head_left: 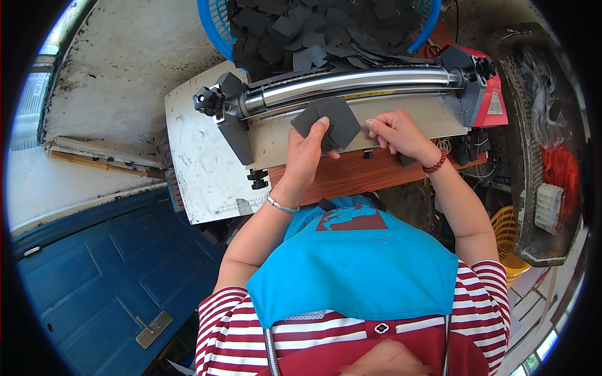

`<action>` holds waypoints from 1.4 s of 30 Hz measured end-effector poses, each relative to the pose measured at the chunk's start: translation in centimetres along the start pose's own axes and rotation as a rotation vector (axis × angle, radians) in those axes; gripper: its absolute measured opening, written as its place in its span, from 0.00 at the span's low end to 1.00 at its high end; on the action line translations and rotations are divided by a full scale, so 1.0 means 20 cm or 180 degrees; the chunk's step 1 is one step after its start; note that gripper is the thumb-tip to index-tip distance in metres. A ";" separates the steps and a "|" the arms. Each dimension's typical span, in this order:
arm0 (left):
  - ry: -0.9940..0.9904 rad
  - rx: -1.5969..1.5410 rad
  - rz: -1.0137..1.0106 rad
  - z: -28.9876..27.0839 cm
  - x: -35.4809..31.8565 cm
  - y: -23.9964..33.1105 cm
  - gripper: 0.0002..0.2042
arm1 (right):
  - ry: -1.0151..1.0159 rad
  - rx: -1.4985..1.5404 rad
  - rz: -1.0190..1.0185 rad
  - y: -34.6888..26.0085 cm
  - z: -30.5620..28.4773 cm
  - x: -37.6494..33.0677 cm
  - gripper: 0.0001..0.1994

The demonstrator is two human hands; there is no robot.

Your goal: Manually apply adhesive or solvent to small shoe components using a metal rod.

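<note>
My left hand (307, 147) grips a fanned stack of dark grey square pieces (343, 120), with the thumb lying on top. Just to the right, my right hand (400, 133) is closed, its thumb and forefinger together near the stack's edge but apart from it. Whether anything is between those fingers I cannot make out. Both hands are over the front metal plate (269, 139) of a roller machine. Its shiny steel roller (357, 86) runs across behind the stack, between a dark left bracket (233, 119) and a red and grey right housing (486, 94).
Behind the roller stands a blue basket (216, 28) heaped with dark grey pieces (301, 31). A white board (197, 150) lies at left, above a blue door (106, 263). Black knobs (208, 100) jut from the machine. At right are a yellow basket (505, 232) and a long dirty tray (527, 175).
</note>
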State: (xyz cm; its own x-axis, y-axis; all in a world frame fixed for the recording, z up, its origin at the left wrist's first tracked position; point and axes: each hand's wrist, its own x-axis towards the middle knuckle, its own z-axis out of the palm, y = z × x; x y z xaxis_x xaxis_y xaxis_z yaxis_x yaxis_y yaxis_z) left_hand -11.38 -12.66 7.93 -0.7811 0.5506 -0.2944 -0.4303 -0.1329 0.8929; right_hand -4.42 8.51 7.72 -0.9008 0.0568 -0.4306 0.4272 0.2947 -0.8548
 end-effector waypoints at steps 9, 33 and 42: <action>0.0055 -0.0357 -0.0042 0.04 0.02 0.04 0.13 | -0.0066 0.0178 -0.0465 -0.04 0.06 0.01 0.19; 0.0092 -0.0169 -0.0052 0.05 0.06 0.02 0.12 | 0.0003 0.0785 -0.0339 -0.02 0.02 0.00 0.19; 0.0329 0.0237 -0.0030 0.05 0.11 -0.03 0.10 | 0.0237 0.0272 0.0069 -0.07 -0.01 0.07 0.17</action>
State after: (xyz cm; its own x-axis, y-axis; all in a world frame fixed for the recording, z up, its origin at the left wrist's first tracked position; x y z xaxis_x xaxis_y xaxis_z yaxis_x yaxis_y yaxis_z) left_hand -12.41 -10.62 7.12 -0.8213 0.4631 -0.3331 -0.4060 -0.0643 0.9116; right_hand -6.27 8.29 8.30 -0.8932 0.1340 -0.4293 0.4490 0.2105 -0.8684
